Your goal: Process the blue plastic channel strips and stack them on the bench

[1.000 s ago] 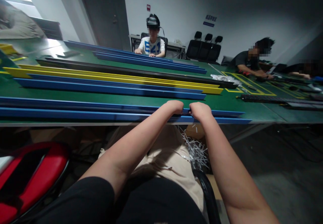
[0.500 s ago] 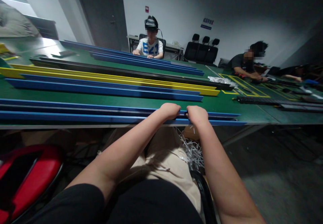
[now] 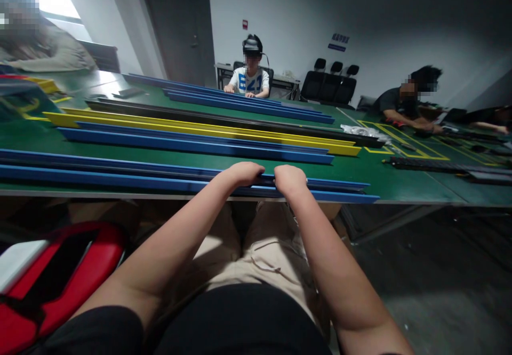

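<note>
A long blue channel rail [image 3: 168, 185] lies along the front edge of the green table, with a dark strip [image 3: 266, 180] running down its trough. My left hand [image 3: 246, 173] is closed over the rail, thumb side toward the other hand. Just to its right, my right hand [image 3: 290, 179] is curled over the same trough, a small gap away. Both sets of fingertips go down into the trough and are partly hidden; they appear to pinch the dark strip. The rail's right end extends past my right hand.
Behind lie another blue rail [image 3: 200, 146], a yellow rail [image 3: 160, 125], a black rail [image 3: 240, 120] and several more blue rails [image 3: 248, 104]. Co-workers sit around the table, one opposite [image 3: 251, 80]. A red chair seat [image 3: 76, 269] stands at lower left.
The front blue rail has slid left along the table edge. Both hands have moved left, slightly farther than the rail, staying closed. The view has turned somewhat left.
</note>
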